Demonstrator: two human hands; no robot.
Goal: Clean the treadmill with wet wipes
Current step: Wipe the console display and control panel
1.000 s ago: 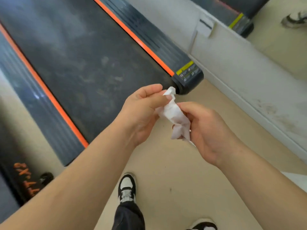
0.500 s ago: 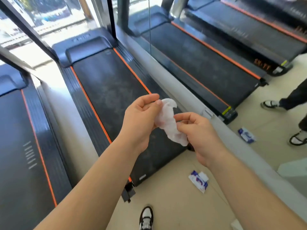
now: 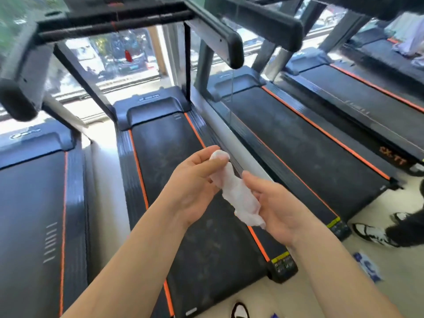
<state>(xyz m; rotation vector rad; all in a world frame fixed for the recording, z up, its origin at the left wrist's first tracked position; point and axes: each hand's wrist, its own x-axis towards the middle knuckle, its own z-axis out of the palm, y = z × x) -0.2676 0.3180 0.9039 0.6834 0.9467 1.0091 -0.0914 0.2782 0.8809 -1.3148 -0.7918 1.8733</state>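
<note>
With the left hand point(image 3: 197, 180) and right hand point(image 3: 281, 210) both gripping a crumpled wet wipe point(image 3: 238, 198), the dusty treadmill point(image 3: 169, 157) apparently awaited wiping.

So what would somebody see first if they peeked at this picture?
First come the two hands in the middle: the left hand and the right hand hold a crumpled white wet wipe between them. Under them runs a dark treadmill with bright orange stripes, one of a row by a sunny window. On the floor at the right lies a blurry blue and white packet.
</note>
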